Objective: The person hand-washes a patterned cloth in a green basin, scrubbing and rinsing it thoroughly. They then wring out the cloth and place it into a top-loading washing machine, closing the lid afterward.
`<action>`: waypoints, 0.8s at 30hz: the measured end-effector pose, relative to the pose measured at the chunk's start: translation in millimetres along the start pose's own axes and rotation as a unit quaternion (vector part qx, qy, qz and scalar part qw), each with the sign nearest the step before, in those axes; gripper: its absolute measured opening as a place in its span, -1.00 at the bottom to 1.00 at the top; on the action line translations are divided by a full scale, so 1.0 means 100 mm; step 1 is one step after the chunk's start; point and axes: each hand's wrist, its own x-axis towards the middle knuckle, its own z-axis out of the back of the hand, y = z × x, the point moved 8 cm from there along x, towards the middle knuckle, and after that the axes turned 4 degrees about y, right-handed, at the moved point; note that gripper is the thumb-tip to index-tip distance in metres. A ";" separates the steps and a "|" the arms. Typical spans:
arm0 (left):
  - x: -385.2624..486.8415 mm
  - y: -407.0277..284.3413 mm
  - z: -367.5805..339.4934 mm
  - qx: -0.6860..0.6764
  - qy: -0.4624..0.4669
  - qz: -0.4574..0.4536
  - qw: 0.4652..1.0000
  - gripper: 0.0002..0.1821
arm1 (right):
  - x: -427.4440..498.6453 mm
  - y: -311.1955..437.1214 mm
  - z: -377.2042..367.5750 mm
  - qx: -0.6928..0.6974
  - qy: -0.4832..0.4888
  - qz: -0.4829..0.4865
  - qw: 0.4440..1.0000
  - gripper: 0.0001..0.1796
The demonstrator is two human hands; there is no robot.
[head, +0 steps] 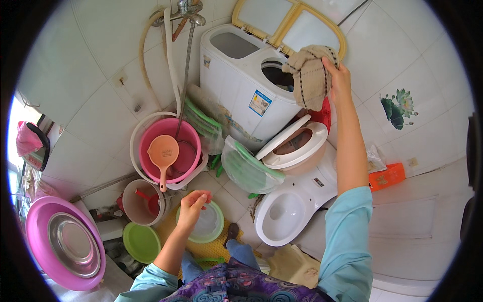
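Raised at the upper right, my right hand (340,81) grips a beige cloth (313,77) with dark dashed stripes. The cloth hangs beside the round spin tub opening (277,73) of a white twin-tub washing machine (245,83) and hides part of its corner. Both yellow-framed lids (290,24) of the machine stand raised against the wall. Nothing is in my left hand (194,209), its fingers loosely curled, above a pale green basin (205,222) on the floor. An orange ladle (163,151) lies across a pink bucket (185,166) beyond that hand.
A white toilet (283,217) stands at the right, with a lidded pink pail (298,151) behind it. Bagged green basins (249,170) lean near the machine. At the left are a beige bucket (141,200), a green basin (141,241) and a large pink basin (37,226) holding a metal bowl (73,243).
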 end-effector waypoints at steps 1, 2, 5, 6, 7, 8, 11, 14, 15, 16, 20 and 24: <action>0.02 0.00 0.01 0.000 -0.004 -0.007 1.000 -0.75 | 0.12 0.02 0.00 0.000 0.019 0.038 0.999 -0.71; 0.04 0.02 0.02 0.000 -0.008 0.001 1.000 -0.75 | 0.25 -0.07 0.08 -0.005 -0.008 0.020 1.000 -0.68; 0.08 0.05 0.02 -0.001 -0.020 0.006 1.000 -0.75 | 0.65 -0.46 0.23 -0.056 -0.030 0.007 0.998 -0.59; 0.09 0.06 0.01 0.001 -0.023 0.008 1.000 -0.76 | 0.75 -0.67 0.27 -0.106 -0.044 -0.004 0.993 -0.55; 0.12 0.06 -0.01 0.003 -0.021 0.003 1.000 -0.76 | 0.80 -0.89 0.34 -0.153 -0.066 -0.025 0.986 -0.52; 0.16 0.07 -0.02 0.016 -0.027 0.009 0.999 -0.76 | 0.81 -1.07 0.31 -0.324 -0.029 -0.010 0.945 -0.48; 0.37 -0.03 -0.15 0.064 -0.022 -0.022 0.997 -0.76 | 0.80 -1.62 0.25 -0.660 -0.003 -0.043 0.750 -0.38; 0.82 -0.42 -0.40 0.154 -0.014 -0.143 0.978 -0.77 | 0.76 -1.87 0.01 -0.608 0.059 0.018 0.792 -0.29; 1.01 -0.60 -0.52 0.191 -0.011 -0.194 0.962 -0.77 | 0.76 -1.97 -0.02 -0.616 0.083 -0.010 0.783 -0.27; 1.20 -0.76 -0.64 0.214 -0.015 -0.223 0.951 -0.79 | 0.76 -2.03 -0.05 -0.621 0.106 -0.024 0.776 -0.25; 1.94 -1.62 -1.28 0.326 -0.040 -0.454 0.828 -0.87 | 0.84 -2.27 -0.14 -0.649 0.235 -0.043 0.723 -0.18; 2.52 -2.02 -1.83 0.332 -0.020 -0.568 0.753 -0.90 | 0.99 -2.74 -0.09 -0.644 0.345 -0.121 0.672 -0.11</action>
